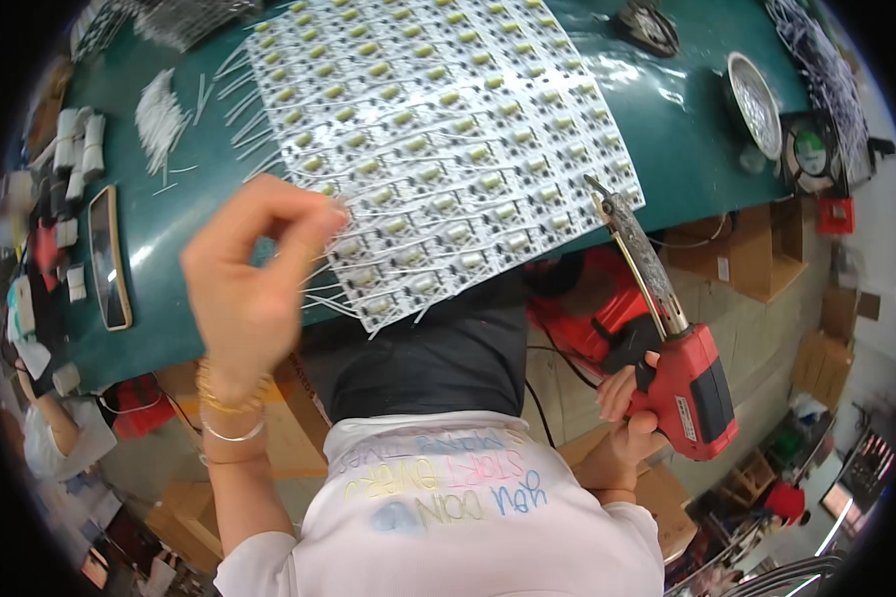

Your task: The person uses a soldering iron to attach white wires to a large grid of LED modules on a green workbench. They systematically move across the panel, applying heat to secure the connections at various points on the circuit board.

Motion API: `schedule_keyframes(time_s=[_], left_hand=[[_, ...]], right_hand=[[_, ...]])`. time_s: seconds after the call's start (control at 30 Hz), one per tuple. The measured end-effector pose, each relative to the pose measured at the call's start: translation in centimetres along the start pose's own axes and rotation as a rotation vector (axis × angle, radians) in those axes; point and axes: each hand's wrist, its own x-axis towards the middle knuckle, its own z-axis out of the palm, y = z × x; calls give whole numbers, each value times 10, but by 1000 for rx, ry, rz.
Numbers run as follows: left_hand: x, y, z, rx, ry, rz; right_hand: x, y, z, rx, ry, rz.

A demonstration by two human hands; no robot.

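A large white panel of small circuit boards (pixel 488 184) lies on the green table, with yellow-green components in rows and white wires on it. Over its left edge hovers my left hand (pixel 254 264), thumb and forefinger pinched together; whatever they hold is too small to make out. My right hand (pixel 627 408) grips a red and black soldering gun (pixel 702 393) by its handle, to the right of my body. Its long metal barrel points up and away, the tip at the panel's right edge. I cannot tell whether the tip touches the panel.
On the green tabletop (pixel 179 249), a pile of short white wires (pixel 159 119) and a phone (pixel 110 259) lie at the left. A metal bowl (pixel 754 104), a small fan (pixel 811 152) and a wire bundle (pixel 816 50) are at the right. Cardboard boxes (pixel 742 254) stand below the table.
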Motion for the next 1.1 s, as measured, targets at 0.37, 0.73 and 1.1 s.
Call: schedule_keyframes(time_s=[0.37, 0.73, 1.1], left_hand=[[-16, 15, 98, 311, -128, 359], [-23, 8, 110, 436, -84, 435], [-24, 7, 110, 420, -100, 438]], right_hand=[[-33, 7, -13, 158, 73, 162], [-48, 17, -41, -9, -157, 290], [-69, 39, -62, -230, -190, 196]])
